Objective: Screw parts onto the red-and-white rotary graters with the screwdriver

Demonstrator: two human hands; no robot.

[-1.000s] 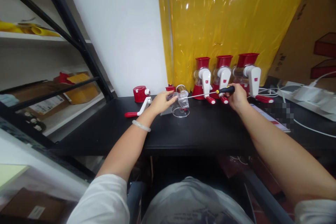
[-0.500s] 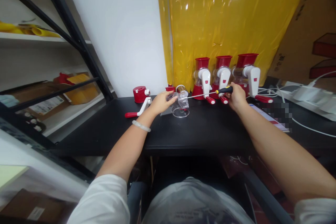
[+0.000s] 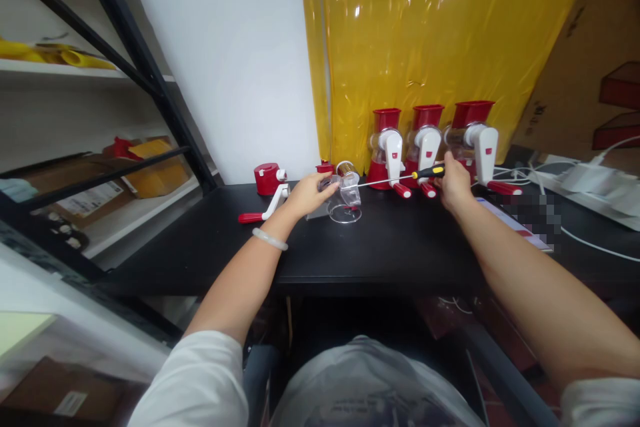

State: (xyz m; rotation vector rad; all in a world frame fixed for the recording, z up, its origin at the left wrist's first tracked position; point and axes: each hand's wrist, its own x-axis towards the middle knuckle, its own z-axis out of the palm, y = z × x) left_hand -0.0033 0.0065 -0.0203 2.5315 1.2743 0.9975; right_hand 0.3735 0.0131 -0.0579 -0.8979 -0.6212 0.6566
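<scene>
My left hand [image 3: 314, 193] grips a clear plastic grater housing [image 3: 351, 196], held tilted low over the black table. Its round clear rim [image 3: 345, 214] faces down toward the tabletop. In my right hand [image 3: 455, 183] is the yellow-and-black handle of a screwdriver [image 3: 429, 173]. The long shaft points left, and its tip reaches the housing beside my left fingers; whether it sits on a screw is too small to tell. Just behind the housing stands a metal grating drum [image 3: 345, 167]. A red part [image 3: 325, 167] shows beyond my left hand.
Three red-and-white rotary graters [image 3: 387, 153] stand in a row at the back. A red piece [image 3: 267, 179] and a white crank with red handle [image 3: 270, 210] lie left. A tablet [image 3: 520, 227] and white cables lie right. Black-framed shelves [image 3: 150, 93] flank the table [image 3: 350, 260].
The fingers of my right hand have shifted slightly at the end of the screwdriver handle. The left hand and the housing look the same.
</scene>
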